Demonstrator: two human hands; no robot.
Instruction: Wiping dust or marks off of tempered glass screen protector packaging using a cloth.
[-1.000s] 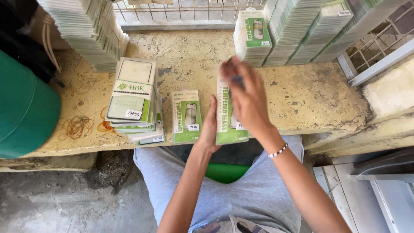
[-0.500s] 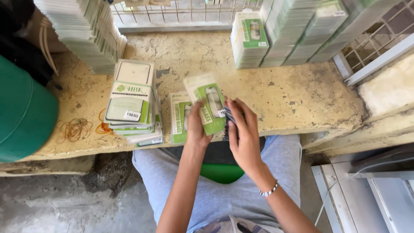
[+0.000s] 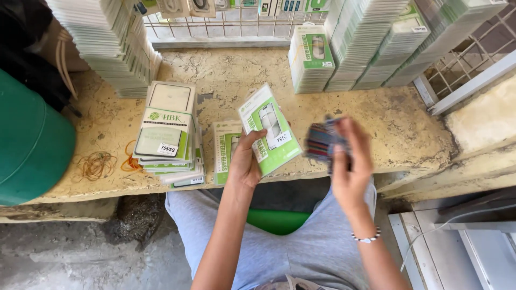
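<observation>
Green bin (image 3: 29, 145), rubber bands (image 3: 97, 164), wire grille (image 3: 226, 24)

Flat green-white packet (image 3: 270, 136) tilted in left hand (image 3: 244, 161), small white sticker label (image 3: 283, 139) at lower corner. Same packet (image 3: 226, 150) flat on worktop (image 3: 371, 118). Messy pile (image 3: 167, 131) left. Tall stacks (image 3: 371, 43) behind.

A flat green-and-white packet (image 3: 270, 135) is held tilted above the bench edge; a blurred striped bundle (image 3: 321, 141) sits just right.
</observation>
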